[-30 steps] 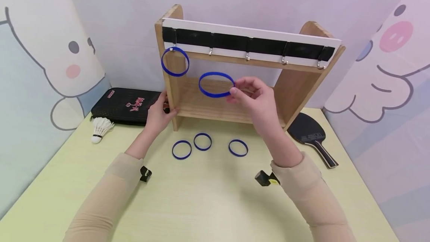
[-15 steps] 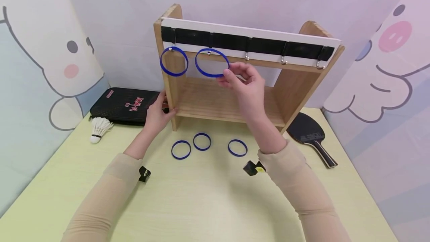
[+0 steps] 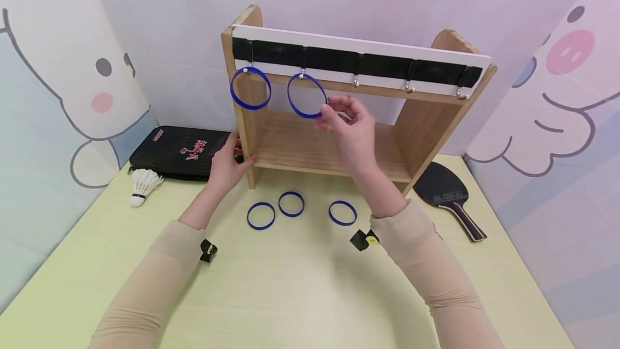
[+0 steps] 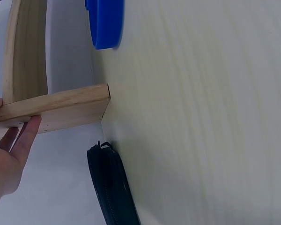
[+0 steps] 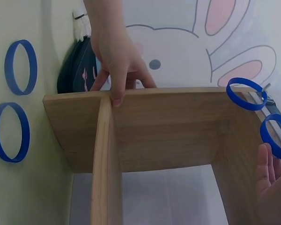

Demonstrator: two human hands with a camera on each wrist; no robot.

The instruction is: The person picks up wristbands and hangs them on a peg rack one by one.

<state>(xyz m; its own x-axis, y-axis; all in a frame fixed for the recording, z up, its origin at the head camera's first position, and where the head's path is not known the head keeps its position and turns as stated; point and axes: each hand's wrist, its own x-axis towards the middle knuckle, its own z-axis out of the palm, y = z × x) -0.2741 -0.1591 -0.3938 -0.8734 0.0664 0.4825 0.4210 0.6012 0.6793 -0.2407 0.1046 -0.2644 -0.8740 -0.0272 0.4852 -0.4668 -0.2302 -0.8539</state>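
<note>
My left hand [image 3: 226, 165] grips the left side panel of a small wooden shelf [image 3: 310, 147]; in the left wrist view the thumb and fingers [image 4: 30, 137] lie on either side of the board. Thumb and fingertips of my right hand [image 3: 352, 131] pinch the lower right of a thin blue ring [image 3: 301, 114]. The top of that ring meets the second hook [image 3: 302, 73] from the left on the hook strip [image 3: 334, 60]. Another blue ring [image 3: 250, 107] hangs from the leftmost hook. In the right wrist view, the pinched ring [image 5: 268, 136] partly leaves the frame.
Three more blue rings, a left one [image 3: 261, 228], a middle one [image 3: 291, 215] and a right one [image 3: 343, 224], lie before the shelf. A black zip case [image 3: 169, 149] and a shuttlecock [image 3: 145, 185] are at left. A table tennis bat [image 3: 443, 187] lies at right.
My right hand has carried the ring up and left to the second hook, then sunk slightly, the ring now tilted more upright there. The left hand has stayed on the side panel.
</note>
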